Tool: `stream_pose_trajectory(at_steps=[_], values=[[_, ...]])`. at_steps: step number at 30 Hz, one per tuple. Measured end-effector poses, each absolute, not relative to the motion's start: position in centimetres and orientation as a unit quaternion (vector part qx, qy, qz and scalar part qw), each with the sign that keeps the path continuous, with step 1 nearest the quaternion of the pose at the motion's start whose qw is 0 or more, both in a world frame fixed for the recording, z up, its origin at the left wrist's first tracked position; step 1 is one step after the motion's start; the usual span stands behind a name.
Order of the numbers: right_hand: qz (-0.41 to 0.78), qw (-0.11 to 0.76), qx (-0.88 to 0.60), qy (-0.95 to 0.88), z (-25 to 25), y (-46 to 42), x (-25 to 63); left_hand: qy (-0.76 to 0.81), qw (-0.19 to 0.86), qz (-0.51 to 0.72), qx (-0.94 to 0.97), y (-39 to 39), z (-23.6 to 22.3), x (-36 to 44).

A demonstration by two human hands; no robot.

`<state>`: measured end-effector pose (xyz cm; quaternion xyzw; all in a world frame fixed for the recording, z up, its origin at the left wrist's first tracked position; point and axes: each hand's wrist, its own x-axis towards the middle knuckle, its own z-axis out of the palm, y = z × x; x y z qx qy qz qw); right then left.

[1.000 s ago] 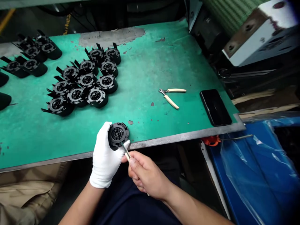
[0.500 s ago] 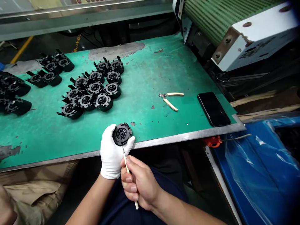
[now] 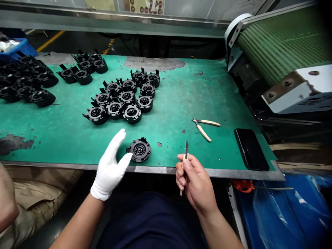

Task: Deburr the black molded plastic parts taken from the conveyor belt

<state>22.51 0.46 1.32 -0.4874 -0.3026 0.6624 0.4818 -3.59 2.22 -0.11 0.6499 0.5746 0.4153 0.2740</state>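
Our gloved left hand (image 3: 111, 166) is spread open, gripping nothing; we cannot tell whether its thumb touches the round black part (image 3: 140, 150), which lies on the green bench (image 3: 168, 121) at its two o'clock. Our bare right hand (image 3: 195, 179) has its fingers closed around a slim knife (image 3: 185, 160), blade towards twelve. From that hand, the phone (image 3: 251, 149) lies at two o'clock; from the part, more black housings (image 3: 126, 97) stand at eleven.

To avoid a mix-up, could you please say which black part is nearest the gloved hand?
The lone black part near the front edge, by the left hand; the others stand grouped farther back.
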Motion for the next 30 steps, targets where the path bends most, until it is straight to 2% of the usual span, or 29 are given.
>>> stream_pose_trajectory(at_steps=[5,8,11,14,18,25,30], values=[[0.456,0.249,-0.527,-0.673,1.4,3.0,23.5,0.603,0.239,0.379,0.660,2.4,-0.2,-2.3],[0.343,0.149,-0.517,-0.770,1.7,4.9,23.5,0.625,0.236,0.354,0.655,2.7,-0.5,-0.5],[0.279,0.081,-0.490,-0.822,1.8,6.0,23.5,0.635,0.241,0.347,0.647,3.1,-0.9,0.3],[0.232,0.048,-0.474,-0.848,1.8,6.8,23.6,0.638,0.227,0.346,0.649,3.2,-1.1,0.5],[0.142,0.030,-0.541,-0.828,2.0,8.5,24.2,0.637,0.201,0.344,0.660,3.3,-1.0,0.5],[0.243,0.016,-0.467,-0.850,3.6,8.6,24.4,0.631,0.186,0.341,0.671,3.5,-0.9,0.6],[0.181,-0.013,-0.484,-0.856,3.1,8.5,23.8,0.629,0.179,0.345,0.673,3.5,-1.1,0.5]])
